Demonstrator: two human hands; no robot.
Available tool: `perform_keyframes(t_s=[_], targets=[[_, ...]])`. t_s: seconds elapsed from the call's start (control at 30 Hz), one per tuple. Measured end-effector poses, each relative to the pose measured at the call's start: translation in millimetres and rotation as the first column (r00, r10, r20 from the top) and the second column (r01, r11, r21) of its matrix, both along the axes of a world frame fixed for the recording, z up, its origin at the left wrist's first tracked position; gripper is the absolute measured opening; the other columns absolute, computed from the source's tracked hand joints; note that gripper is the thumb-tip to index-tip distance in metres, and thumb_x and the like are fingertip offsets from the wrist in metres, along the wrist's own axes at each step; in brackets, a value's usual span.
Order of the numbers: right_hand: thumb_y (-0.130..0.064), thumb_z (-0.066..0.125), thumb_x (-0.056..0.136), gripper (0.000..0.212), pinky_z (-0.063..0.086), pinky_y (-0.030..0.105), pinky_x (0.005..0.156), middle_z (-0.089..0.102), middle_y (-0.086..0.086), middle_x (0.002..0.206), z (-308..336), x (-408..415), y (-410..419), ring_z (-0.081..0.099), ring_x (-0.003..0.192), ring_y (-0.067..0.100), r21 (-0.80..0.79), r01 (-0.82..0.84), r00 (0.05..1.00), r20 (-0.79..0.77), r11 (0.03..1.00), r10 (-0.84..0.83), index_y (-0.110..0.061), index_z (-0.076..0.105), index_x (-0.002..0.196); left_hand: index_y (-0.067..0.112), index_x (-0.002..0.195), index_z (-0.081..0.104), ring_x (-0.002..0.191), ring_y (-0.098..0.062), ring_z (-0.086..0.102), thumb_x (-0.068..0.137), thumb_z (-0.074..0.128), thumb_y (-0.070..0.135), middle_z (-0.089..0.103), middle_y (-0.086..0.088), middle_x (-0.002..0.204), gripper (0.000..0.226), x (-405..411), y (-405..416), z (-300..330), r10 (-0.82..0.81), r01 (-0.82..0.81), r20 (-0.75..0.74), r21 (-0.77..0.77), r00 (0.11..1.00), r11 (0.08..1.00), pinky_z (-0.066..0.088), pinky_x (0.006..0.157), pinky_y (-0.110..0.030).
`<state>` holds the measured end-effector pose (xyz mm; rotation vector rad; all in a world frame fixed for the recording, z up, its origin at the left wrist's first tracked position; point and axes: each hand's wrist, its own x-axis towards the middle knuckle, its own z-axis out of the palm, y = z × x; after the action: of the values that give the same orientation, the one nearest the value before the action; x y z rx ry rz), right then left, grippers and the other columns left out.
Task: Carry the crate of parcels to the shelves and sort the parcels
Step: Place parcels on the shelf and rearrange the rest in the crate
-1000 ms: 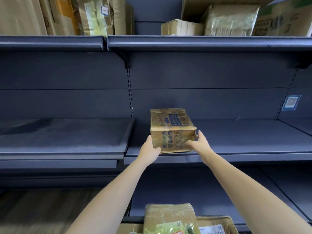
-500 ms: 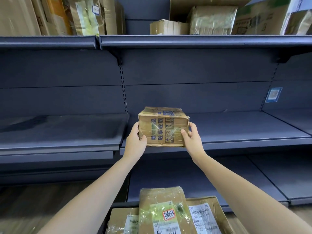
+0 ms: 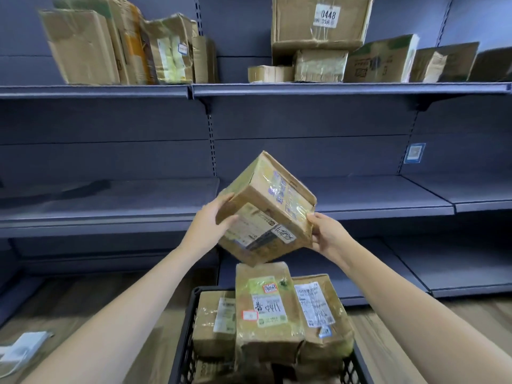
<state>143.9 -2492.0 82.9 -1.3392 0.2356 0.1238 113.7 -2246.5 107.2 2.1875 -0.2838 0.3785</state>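
Note:
A small taped cardboard parcel (image 3: 267, 206) is tilted in the air in front of the middle shelf (image 3: 374, 200), its label side turned toward me. My left hand (image 3: 210, 223) grips its left side and my right hand (image 3: 325, 231) holds its right lower corner. Below them stands a black plastic crate (image 3: 184, 342) on the floor, holding several labelled parcels; the tallest parcel (image 3: 266, 306) stands upright in the middle with a handwritten number on its label.
The top shelf (image 3: 332, 88) carries several cardboard boxes, one marked 0448 (image 3: 318, 20). A lower shelf (image 3: 401, 267) runs behind the crate. A white object (image 3: 22, 347) lies on the wooden floor at the left. A blue tag (image 3: 414, 153) sticks to the back panel.
The parcel has come off the middle shelf edge, back toward me, and has been tipped so its label side faces me. My view has dropped, showing more of the crate.

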Motion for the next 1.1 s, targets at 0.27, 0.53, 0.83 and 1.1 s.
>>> perform_keyframes(t_s=[0.27, 0.53, 0.83, 1.1], targets=[[-0.024, 0.049, 0.099, 0.025, 0.056, 0.040, 0.073, 0.065, 0.007, 0.056, 11.4, -67.6, 9.1, 0.052, 0.030, 0.010, 0.169, -0.011, 0.999, -0.046, 0.986, 0.019, -0.005, 0.058, 0.085, 0.018, 0.112, 0.068, 0.102, -0.019, 0.061, 0.095, 0.054, 0.026, 0.070, 0.001, 0.110, 0.024, -41.0, 0.6, 3.6, 0.199, -0.199, 0.036, -0.002, 0.979, 0.980, 0.051, 0.084, -0.037], [-0.054, 0.051, 0.090, 0.058, 0.053, 0.039, 0.087, 0.060, 0.008, 0.127, 27.6, -84.0, 23.5, 0.059, 0.109, 0.023, -0.493, -0.064, 0.985, 0.110, 0.868, 0.135, -0.016, 0.045, 0.133, 0.012, 0.102, 0.066, 0.091, -0.022, 0.060, 0.096, 0.051, 0.024, 0.068, -0.002, 0.099, 0.020, -44.7, 26.4, 4.5, 0.230, -0.229, -0.003, 0.098, 0.973, 0.969, 0.040, 0.071, -0.030], [-0.040, 0.068, 0.084, 0.098, 0.011, 0.036, 0.118, -0.004, -0.012, 0.161, 45.4, -81.8, 48.1, -0.004, 0.149, 0.009, -0.727, -0.184, 0.795, 0.285, 0.661, 0.535, -0.034, -0.003, 0.152, 0.022, 0.089, 0.060, 0.095, -0.017, 0.059, 0.093, 0.053, 0.017, 0.064, 0.009, 0.093, 0.009, -34.7, 34.8, 33.9, -0.033, 0.060, -0.057, 0.580, 0.998, 0.813, 0.049, 0.079, -0.039], [-0.048, 0.074, 0.073, 0.077, 0.045, 0.039, 0.105, 0.052, -0.005, 0.140, 6.2, -66.2, 40.9, 0.054, 0.123, 0.016, -0.682, -0.476, 0.755, 0.007, 0.556, 0.656, -0.039, 0.038, 0.140, 0.015, 0.103, 0.064, 0.086, -0.019, 0.051, 0.095, 0.049, 0.012, 0.067, -0.001, 0.093, 0.017, -25.0, -13.2, 38.7, -0.379, 0.155, -0.029, 0.939, 0.925, 0.307, 0.041, 0.094, -0.035]])
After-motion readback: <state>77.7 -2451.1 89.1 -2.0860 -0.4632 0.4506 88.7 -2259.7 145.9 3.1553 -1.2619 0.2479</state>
